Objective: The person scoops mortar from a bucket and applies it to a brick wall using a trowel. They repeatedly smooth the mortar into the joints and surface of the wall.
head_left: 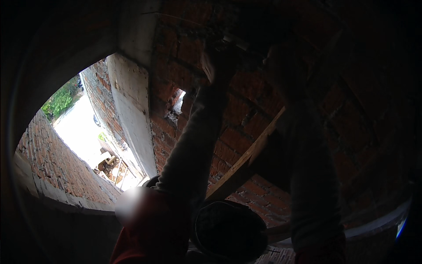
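Both of my arms reach up toward a dark brick wall (237,136). Near the top, my left hand (216,66) is raised against the bricks, its lit edge showing and its fingers lost in shadow. A small pale strip (236,42) lies just above it, between the two hands; I cannot tell whether either hand touches it. My right hand (274,64) is a dark outline to the right, with its fingers hidden by the dark. A thin wire or rod (182,19) runs leftward above my left hand.
A wooden beam (246,165) slants across the wall between my forearms. Daylight shows through a small hole (178,101). At left, an opening beside a concrete post (130,97) shows another brick wall (57,163) and rubble (114,169). A dark rounded shape (231,231) and red cloth (149,233) are below.
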A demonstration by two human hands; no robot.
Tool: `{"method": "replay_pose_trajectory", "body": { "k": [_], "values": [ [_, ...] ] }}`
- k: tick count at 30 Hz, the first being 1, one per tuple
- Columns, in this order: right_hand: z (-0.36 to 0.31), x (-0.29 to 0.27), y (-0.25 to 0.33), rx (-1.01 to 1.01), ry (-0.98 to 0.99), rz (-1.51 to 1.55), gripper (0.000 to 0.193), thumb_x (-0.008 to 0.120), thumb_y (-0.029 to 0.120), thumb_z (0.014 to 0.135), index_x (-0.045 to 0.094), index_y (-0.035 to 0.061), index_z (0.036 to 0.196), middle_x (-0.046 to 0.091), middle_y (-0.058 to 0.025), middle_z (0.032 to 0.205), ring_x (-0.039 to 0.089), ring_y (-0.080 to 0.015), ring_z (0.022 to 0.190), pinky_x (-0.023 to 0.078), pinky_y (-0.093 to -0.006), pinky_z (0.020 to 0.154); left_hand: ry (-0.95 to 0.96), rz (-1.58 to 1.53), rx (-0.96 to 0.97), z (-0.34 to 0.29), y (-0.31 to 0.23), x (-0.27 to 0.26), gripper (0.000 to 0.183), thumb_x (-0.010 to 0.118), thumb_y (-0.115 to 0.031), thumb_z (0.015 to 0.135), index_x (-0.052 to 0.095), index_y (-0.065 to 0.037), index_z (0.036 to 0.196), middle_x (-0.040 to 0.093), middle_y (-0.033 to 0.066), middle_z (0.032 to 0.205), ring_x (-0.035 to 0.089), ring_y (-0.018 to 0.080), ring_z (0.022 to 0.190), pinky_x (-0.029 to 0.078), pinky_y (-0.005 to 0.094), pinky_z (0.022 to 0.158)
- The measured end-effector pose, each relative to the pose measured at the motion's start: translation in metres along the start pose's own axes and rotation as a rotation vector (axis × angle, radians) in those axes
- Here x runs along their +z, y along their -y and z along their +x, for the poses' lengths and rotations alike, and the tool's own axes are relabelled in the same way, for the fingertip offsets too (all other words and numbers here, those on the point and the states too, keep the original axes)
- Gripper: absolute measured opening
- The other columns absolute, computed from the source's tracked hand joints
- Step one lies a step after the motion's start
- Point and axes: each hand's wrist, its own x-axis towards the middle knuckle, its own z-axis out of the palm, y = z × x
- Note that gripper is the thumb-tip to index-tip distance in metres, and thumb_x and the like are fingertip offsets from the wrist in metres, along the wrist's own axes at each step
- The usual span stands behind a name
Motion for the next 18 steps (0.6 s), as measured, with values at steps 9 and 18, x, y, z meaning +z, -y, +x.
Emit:
{"method": "replay_pose_trajectory", "body": {
  "k": [9, 18],
  "values": [
    [-0.004, 0.003, -0.003, -0.040, -0.135, 0.110, 0.015, 0.070, 0.016, 0.088, 0.070, 0.0021, 0.084, 0.070, -0.0185, 0.094, 0.070, -0.0342, 0.094, 0.057, -0.0482, 0.078, 0.003, 0.204, 0.265, -0.011, -0.002, -0.004, 0.039, 0.080, -0.035, 0.082, 0.072, -0.014, 0.114, 0.071, 0.0110, 0.119, 0.065, 0.0315, 0.112, 0.049, 0.0426, 0.096],
    [-0.008, 0.012, -0.009, -0.067, -0.147, 0.125, 0.010, 0.066, 0.011, 0.087, 0.068, 0.0026, 0.082, 0.068, -0.0211, 0.092, 0.069, -0.0361, 0.092, 0.056, -0.0472, 0.077, 0.105, 0.264, 0.293, -0.017, -0.012, -0.014, 0.054, 0.082, -0.034, 0.079, 0.064, -0.015, 0.126, 0.062, 0.0073, 0.131, 0.053, 0.0322, 0.125, 0.049, 0.0462, 0.100]
  ]
}}
